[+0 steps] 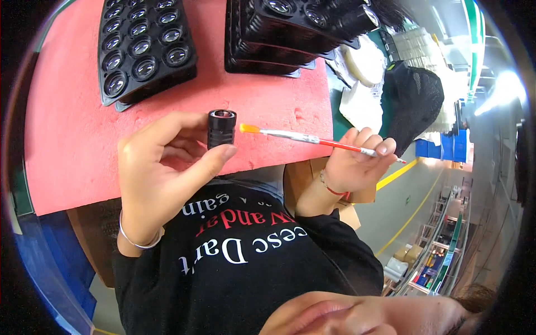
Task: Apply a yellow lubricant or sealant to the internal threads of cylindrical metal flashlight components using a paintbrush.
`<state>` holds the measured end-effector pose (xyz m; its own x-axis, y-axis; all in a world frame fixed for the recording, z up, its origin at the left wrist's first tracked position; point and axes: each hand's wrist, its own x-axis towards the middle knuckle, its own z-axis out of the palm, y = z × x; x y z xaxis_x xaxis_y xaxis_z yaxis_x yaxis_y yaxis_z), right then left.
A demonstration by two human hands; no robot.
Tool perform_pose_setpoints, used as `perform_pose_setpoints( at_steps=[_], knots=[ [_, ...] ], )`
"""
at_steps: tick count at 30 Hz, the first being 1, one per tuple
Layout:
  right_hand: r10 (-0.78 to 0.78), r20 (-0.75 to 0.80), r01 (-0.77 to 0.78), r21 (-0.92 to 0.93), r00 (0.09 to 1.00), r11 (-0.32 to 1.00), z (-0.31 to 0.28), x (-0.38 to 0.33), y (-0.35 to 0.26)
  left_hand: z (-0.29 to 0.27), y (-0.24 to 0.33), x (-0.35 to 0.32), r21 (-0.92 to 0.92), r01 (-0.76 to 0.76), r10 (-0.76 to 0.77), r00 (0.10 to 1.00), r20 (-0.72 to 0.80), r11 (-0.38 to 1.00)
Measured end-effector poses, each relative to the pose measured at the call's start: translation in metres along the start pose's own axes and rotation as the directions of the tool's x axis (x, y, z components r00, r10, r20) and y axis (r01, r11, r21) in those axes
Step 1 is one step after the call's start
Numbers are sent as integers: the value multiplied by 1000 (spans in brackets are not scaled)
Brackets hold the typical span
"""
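Observation:
Between the thumb and fingers of my left hand (167, 153) stands a short black ribbed cylinder (221, 128), upright, with a glassy lens-like top in a shiny ring. My right hand (357, 162) pinches a thin paintbrush (296, 135) by its red and silver handle. The brush lies almost level, its yellow-orange bristles pointing at the cylinder's upper side, with a small gap between them. Both hands are above the near part of a pink foam sheet (72, 156). Past my left hand lies a black tray (151, 84) filled with rows of similar round lens-topped parts.
A stack of black trays (262, 50) stands at the far middle, with a cylinder lying on top. To its right are a white roll (365, 64) and a black mesh cap-like item (416, 92). A cardboard box (301, 184) sits below the table edge, and blue bins (444, 147) are farther right.

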<state>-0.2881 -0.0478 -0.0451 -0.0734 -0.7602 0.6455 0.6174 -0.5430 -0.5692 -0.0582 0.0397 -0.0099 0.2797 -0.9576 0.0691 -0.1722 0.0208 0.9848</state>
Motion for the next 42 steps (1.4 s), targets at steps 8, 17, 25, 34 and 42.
perform_pose_setpoints(
  at_steps=[8,17,25,34,42],
  knots=[
    [-21,66,25,-64,998,998,2,-2,5,-2,-3,1,-47,2,-1,1000,11,999],
    [-57,93,68,-121,994,990,0,0,8,-4,3,2,-134,68,-63,997,45,989],
    [-71,67,80,-139,995,987,-1,-1,8,-7,3,0,-181,110,-95,991,93,977],
    [-74,27,78,-152,997,985,-1,-2,9,-8,0,0,-200,92,-66,989,134,975],
    [-17,-54,12,-87,998,996,-1,-1,8,-11,0,-3,-162,15,-4,998,69,987]
  ],
)
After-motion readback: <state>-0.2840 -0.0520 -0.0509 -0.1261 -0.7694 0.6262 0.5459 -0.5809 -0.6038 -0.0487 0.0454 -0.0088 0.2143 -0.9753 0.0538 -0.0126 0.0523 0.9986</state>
